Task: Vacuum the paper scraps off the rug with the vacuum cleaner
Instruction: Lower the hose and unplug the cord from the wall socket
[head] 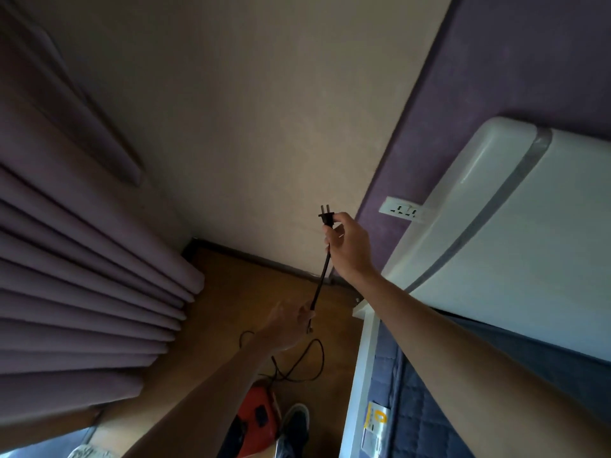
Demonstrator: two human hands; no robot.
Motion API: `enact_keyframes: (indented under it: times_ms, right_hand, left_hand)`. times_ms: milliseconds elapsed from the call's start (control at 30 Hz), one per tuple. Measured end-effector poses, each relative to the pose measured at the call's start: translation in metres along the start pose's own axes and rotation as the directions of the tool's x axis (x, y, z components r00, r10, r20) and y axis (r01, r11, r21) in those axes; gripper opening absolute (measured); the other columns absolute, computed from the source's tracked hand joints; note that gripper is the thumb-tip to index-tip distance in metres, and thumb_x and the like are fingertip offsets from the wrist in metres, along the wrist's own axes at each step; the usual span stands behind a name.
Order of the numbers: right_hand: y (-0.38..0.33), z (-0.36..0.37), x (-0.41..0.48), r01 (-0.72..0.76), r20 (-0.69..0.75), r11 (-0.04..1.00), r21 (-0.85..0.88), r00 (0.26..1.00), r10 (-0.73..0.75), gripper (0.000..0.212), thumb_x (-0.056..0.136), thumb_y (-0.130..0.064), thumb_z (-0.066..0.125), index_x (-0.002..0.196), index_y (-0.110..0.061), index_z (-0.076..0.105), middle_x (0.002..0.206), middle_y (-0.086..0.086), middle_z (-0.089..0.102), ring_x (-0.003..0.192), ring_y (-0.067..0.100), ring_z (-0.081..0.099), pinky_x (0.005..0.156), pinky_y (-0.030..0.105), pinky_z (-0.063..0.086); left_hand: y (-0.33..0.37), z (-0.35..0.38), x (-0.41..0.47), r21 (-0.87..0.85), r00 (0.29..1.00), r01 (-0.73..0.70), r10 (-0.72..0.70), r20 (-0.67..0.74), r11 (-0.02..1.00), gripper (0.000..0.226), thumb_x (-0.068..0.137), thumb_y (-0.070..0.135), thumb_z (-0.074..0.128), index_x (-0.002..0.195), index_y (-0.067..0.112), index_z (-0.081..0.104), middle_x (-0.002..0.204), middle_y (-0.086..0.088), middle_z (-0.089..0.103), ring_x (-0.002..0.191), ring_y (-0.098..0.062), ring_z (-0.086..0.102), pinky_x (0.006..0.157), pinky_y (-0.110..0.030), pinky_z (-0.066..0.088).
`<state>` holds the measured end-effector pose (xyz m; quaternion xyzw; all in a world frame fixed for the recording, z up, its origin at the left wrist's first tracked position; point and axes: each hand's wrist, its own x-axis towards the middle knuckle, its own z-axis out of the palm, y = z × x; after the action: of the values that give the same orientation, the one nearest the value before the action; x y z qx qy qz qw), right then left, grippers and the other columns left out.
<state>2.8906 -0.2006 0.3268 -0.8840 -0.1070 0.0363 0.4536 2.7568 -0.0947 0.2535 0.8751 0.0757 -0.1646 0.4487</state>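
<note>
Up against the pale, faintly mottled wall (248, 127), the right hand (350, 249) holds a black two-pin plug (326, 216) with its flat metal pins pointing up; thumb and forefinger are clamped on the plug's moulded body, and the other fingers curl round the thin black cord (321, 276) just below it. The cord runs straight down and slightly left to the left hand (287, 328), whose fingertips close on it (motion blur hides the finer detail of that grip). Below that hand the cord falls in loose loops onto the brown wooden floor (231, 292) and leads to the vacuum cleaner (256, 421), a red plastic body with black parts sitting on the floor at the near edge, between the two forearms and just left of a dark shoe (296, 421). To the right of the plug, apart from it, a white rectangular wall socket (404, 211) is set in a textured purple wall (496, 61), touching the rounded corner of a smooth white headboard (496, 226) with a grey stripe. Under the headboard lies a blue quilted mattress (413, 408) with a yellow label (377, 421) at its edge. Mauve curtain (82, 276) fabric hangs in deep, soft pleats on the left.
</note>
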Motion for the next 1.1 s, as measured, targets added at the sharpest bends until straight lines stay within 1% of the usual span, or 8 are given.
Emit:
enact_keyframes:
  times_ms: [67,233,300,467,700,833,1033,1100]
  right_hand:
    - [-0.011,0.007,0.008,0.014,0.035,1.0,0.026,0.999,-0.015,0.021,0.098,-0.022,0.054,0.114,-0.01,0.062,0.082,0.0,0.068,0.07,0.014,0.066,0.062,0.03,0.057]
    - [-0.032,0.019,0.033,0.046,0.095,0.997,0.063,0.994,-0.052,0.02,0.097,-0.022,0.056,0.113,-0.012,0.062,0.078,0.004,0.068,0.065,0.018,0.066,0.063,0.044,0.058]
    - [-0.041,0.023,0.041,0.065,0.092,0.995,0.074,0.993,-0.071,0.019,0.096,-0.02,0.057,0.112,-0.011,0.063,0.077,0.004,0.068,0.063,0.018,0.066,0.063,0.044,0.058]
    - [-0.057,0.031,0.054,0.079,0.113,0.992,0.102,0.989,-0.091,0.019,0.097,-0.019,0.057,0.112,-0.01,0.063,0.077,0.004,0.068,0.066,0.02,0.066,0.064,0.041,0.059]
    - [-0.069,0.043,0.059,0.096,0.157,0.99,0.101,0.981,-0.111,0.023,0.098,-0.02,0.056,0.117,-0.01,0.062,0.082,0.003,0.068,0.069,0.017,0.066,0.065,0.035,0.059]
    - [-0.074,0.051,0.06,0.114,0.194,0.989,0.099,0.972,-0.131,0.022,0.098,-0.022,0.056,0.117,-0.012,0.062,0.082,0.003,0.069,0.07,0.017,0.067,0.065,0.038,0.059]
    - [-0.083,0.07,0.069,0.162,0.255,0.982,0.095,0.95,-0.181,0.023,0.098,-0.025,0.056,0.117,-0.013,0.062,0.085,0.003,0.07,0.072,0.016,0.067,0.066,0.037,0.059]
    - [-0.089,0.08,0.077,0.19,0.274,0.977,0.094,0.939,-0.209,0.022,0.098,-0.025,0.056,0.116,-0.014,0.062,0.085,0.002,0.07,0.071,0.014,0.067,0.065,0.034,0.059]
  left_hand:
    - [-0.003,-0.011,0.0,-0.024,0.999,0.028,-0.029,-0.018,0.999,0.014,0.101,0.018,0.051,0.091,0.021,0.06,0.077,0.012,0.059,0.07,-0.001,0.061,0.058,-0.014,0.043]
    - [0.0,-0.036,0.008,-0.057,0.995,0.077,-0.081,-0.066,0.995,0.015,0.101,0.02,0.052,0.088,0.019,0.061,0.075,0.012,0.061,0.067,0.003,0.06,0.055,-0.009,0.04]
    - [-0.001,-0.044,0.011,-0.064,0.993,0.082,-0.087,-0.08,0.995,0.017,0.101,0.021,0.051,0.087,0.02,0.061,0.075,0.01,0.062,0.067,0.0,0.061,0.056,-0.013,0.041]
    - [-0.002,-0.06,0.014,-0.049,0.986,0.079,-0.085,-0.146,0.996,0.017,0.099,0.02,0.055,0.083,0.025,0.056,0.071,0.014,0.058,0.063,0.004,0.058,0.05,-0.008,0.038]
    - [-0.007,-0.072,0.011,-0.074,0.984,0.077,-0.088,-0.152,0.994,0.018,0.1,0.017,0.053,0.084,0.023,0.059,0.074,0.013,0.062,0.065,0.006,0.06,0.053,-0.006,0.042]
    - [-0.012,-0.078,0.008,-0.076,0.984,0.09,-0.1,-0.145,0.993,0.016,0.101,0.017,0.052,0.087,0.021,0.059,0.071,0.013,0.059,0.062,0.006,0.058,0.053,-0.006,0.042]
    - [-0.019,-0.089,0.006,-0.127,0.972,0.158,-0.177,-0.154,0.979,0.022,0.102,0.02,0.052,0.081,0.026,0.055,0.071,0.012,0.058,0.06,0.004,0.059,0.051,-0.008,0.042]
    - [-0.023,-0.091,0.009,-0.137,0.96,0.196,-0.219,-0.177,0.971,0.025,0.101,0.022,0.053,0.077,0.029,0.052,0.074,0.009,0.059,0.064,0.001,0.06,0.055,-0.011,0.044]
